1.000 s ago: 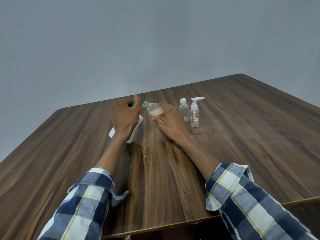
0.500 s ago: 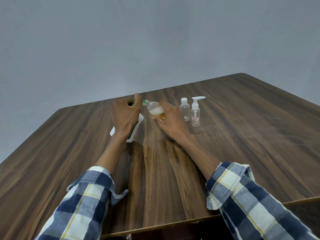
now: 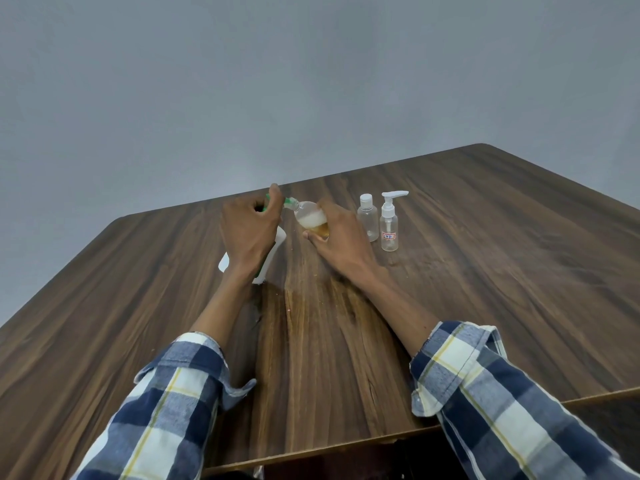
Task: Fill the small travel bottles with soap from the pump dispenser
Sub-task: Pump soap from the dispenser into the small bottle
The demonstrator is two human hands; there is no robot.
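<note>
My left hand (image 3: 250, 233) grips the green pump head of a white soap dispenser (image 3: 273, 252), which stands mostly hidden behind the hand. My right hand (image 3: 341, 242) holds a small clear travel bottle (image 3: 311, 221) tilted with its neck at the pump's nozzle. That bottle holds amber soap with white foam on top. Right of my right hand stand two more small clear bottles: one with a white screw cap (image 3: 367, 218) and one with a white pump top (image 3: 389, 221) and a small label. Both look empty.
Everything sits on a dark wooden table (image 3: 485, 271) whose front edge runs under my plaid sleeves. A plain grey wall rises behind the table's far edge.
Both hands stay in place at the dispenser and the tilted bottle. The view has shifted very slightly; nothing else has visibly moved.
</note>
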